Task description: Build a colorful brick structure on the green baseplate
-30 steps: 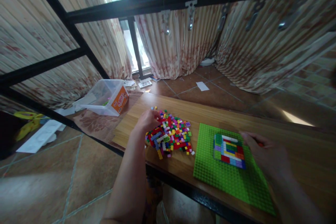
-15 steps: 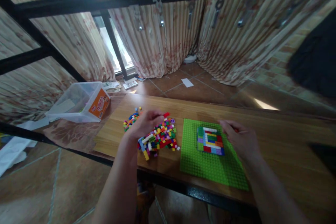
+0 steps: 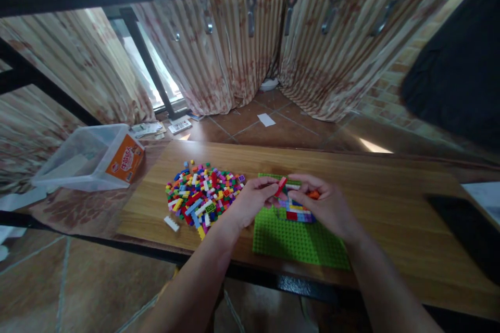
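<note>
My left hand [image 3: 255, 199] pinches a narrow red toy brick [image 3: 280, 186] above the green baseplate [image 3: 300, 247]. Close beside it is my right hand [image 3: 322, 200], fingertips almost meeting the red brick; whether they touch it I cannot tell. An orange-red brick [image 3: 313, 194] shows within the curled fingers of the right hand. Beneath both hands, a low build of coloured bricks [image 3: 300, 215] stands on the baseplate, its upper part mostly covered by the fingers. A heap of loose bricks [image 3: 195, 192] in many colours lies left of the baseplate.
One white brick [image 3: 171, 223] lies apart from the heap, near the front edge of the wooden table [image 3: 390, 208]. A clear plastic bin [image 3: 89, 158] with an orange label stands at left. A dark flat object [image 3: 464, 229] lies at right.
My left hand has come right from the heap with the red brick. My right hand has moved inward over the build to meet it. The view has turned slightly right.
</note>
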Action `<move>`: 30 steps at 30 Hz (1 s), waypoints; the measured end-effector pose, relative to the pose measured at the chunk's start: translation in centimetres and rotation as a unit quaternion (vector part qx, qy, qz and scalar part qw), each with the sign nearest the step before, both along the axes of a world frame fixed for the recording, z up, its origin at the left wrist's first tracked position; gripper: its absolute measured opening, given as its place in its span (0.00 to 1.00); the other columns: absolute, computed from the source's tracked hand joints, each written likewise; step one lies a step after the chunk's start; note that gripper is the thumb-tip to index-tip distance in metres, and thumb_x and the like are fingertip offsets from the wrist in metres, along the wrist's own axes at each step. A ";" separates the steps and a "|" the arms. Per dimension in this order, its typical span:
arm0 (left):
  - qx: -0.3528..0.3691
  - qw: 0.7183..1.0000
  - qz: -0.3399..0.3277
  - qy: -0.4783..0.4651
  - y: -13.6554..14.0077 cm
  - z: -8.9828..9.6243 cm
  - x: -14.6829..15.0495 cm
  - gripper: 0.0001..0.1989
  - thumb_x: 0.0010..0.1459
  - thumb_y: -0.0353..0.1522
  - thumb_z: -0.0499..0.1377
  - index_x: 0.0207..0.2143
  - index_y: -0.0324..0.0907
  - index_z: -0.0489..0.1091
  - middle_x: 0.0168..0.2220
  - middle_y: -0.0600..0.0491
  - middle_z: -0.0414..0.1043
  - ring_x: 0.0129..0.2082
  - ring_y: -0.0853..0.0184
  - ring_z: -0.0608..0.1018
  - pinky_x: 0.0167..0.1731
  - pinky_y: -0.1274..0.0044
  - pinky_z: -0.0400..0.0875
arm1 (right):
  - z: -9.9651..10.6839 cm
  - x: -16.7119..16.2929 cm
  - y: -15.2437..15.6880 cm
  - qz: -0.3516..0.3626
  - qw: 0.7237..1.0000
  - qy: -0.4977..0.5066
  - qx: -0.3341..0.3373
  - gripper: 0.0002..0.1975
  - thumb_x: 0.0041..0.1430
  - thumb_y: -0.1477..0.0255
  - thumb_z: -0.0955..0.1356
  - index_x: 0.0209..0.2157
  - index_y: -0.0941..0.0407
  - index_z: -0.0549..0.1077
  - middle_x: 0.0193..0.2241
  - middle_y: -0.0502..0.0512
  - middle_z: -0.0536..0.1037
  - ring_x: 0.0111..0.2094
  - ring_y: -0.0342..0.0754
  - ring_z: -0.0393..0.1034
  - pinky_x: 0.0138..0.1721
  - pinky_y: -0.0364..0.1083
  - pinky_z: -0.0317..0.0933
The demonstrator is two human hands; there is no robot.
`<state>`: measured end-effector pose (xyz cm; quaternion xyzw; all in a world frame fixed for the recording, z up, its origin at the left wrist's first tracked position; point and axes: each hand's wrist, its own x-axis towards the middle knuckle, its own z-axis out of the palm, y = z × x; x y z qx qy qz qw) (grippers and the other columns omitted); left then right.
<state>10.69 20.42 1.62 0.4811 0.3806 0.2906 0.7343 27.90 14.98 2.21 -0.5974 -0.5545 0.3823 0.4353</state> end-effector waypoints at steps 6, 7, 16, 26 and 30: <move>-0.051 0.999 0.014 -0.004 0.0 0.0 0.3 0.17 0.49 0.41 0.65 0.38 0.40 0.75 0.26 0.54 0.74 0.21 0.76 0.70 0.24 0.82 0.63 | 0.0 -0.9 -0.2 0.027 0.999 -0.044 -0.009 0.31 0.51 0.63 0.72 0.57 0.52 0.66 0.20 0.42 0.67 0.22 0.41 0.63 0.28 0.42 0.62; -0.056 0.998 0.010 -0.008 0.0 0.0 0.3 0.17 0.49 0.41 0.65 0.38 0.40 0.75 0.27 0.54 0.75 0.21 0.76 0.70 0.25 0.82 0.64 | 0.0 -1.0 -0.2 0.028 0.998 -0.052 -0.005 0.31 0.51 0.63 0.72 0.57 0.52 0.66 0.19 0.42 0.66 0.22 0.41 0.63 0.28 0.43 0.63; -0.028 0.999 -0.026 -0.024 0.4 -0.1 0.3 0.14 0.46 0.38 0.66 0.34 0.39 0.76 0.24 0.57 0.72 0.19 0.78 0.67 0.23 0.83 0.61 | -0.2 -0.5 -0.2 0.023 0.997 -0.074 -0.003 0.27 0.52 0.62 0.70 0.53 0.53 0.68 0.20 0.43 0.69 0.21 0.41 0.63 0.25 0.41 0.61; 0.094 0.989 0.062 0.095 1.8 -0.8 -0.3 0.07 0.52 0.31 0.59 0.31 0.37 0.74 0.23 0.56 0.73 0.19 0.76 0.65 0.22 0.82 0.60 | -0.2 1.5 -0.5 0.068 0.982 -0.162 -0.066 0.24 0.52 0.66 0.70 0.51 0.54 0.70 0.19 0.43 0.69 0.19 0.41 0.61 0.22 0.42 0.54; 0.138 0.978 0.059 0.144 1.5 -1.7 0.2 0.09 0.51 0.30 0.61 0.35 0.37 0.74 0.26 0.56 0.73 0.25 0.73 0.71 0.26 0.81 0.64 | -0.4 1.0 -0.4 0.086 0.973 -0.204 -0.071 0.23 0.52 0.70 0.68 0.51 0.54 0.70 0.19 0.44 0.70 0.20 0.41 0.62 0.23 0.42 0.53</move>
